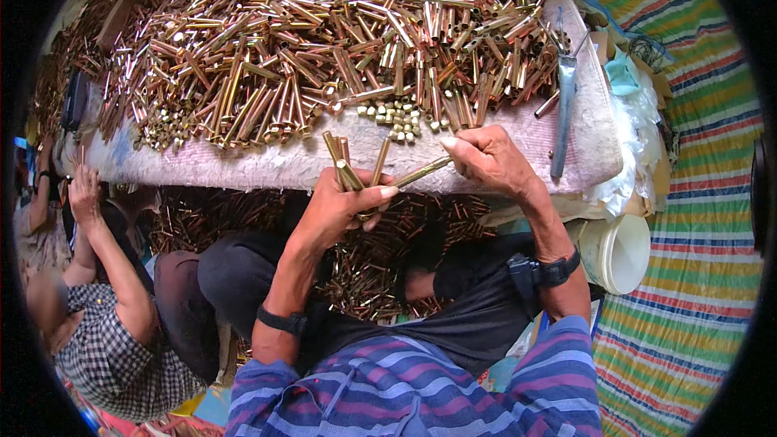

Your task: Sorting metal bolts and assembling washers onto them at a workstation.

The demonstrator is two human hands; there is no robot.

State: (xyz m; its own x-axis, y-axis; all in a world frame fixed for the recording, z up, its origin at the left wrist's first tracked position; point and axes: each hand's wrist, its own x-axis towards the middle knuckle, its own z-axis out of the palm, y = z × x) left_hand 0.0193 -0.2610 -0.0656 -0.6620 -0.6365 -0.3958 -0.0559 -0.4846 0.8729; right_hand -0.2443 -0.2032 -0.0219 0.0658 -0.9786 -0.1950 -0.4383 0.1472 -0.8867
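Several brass-coloured metal tubes [348,176] stick up out of my left hand [336,209], its fingers wrapped round them. One more metal tube [422,171] lies slanted between my hands, its lower end at my left thumb. My right hand [490,163] pinches the upper end of that tube between thumb and fingers. Whether a small part sits at that pinched end is hidden. Just beyond my hands, small brass-coloured caps or nuts [401,119] lie in a cluster on the padded table edge [267,163].
A big heap of metal tubes [324,40] covers the padded surface. At its right lies a grey-handled tool [563,109]. More tubes [364,271] are piled below, between my legs. A white bucket [625,255] stands at right, and a co-worker [121,316] sits at left.
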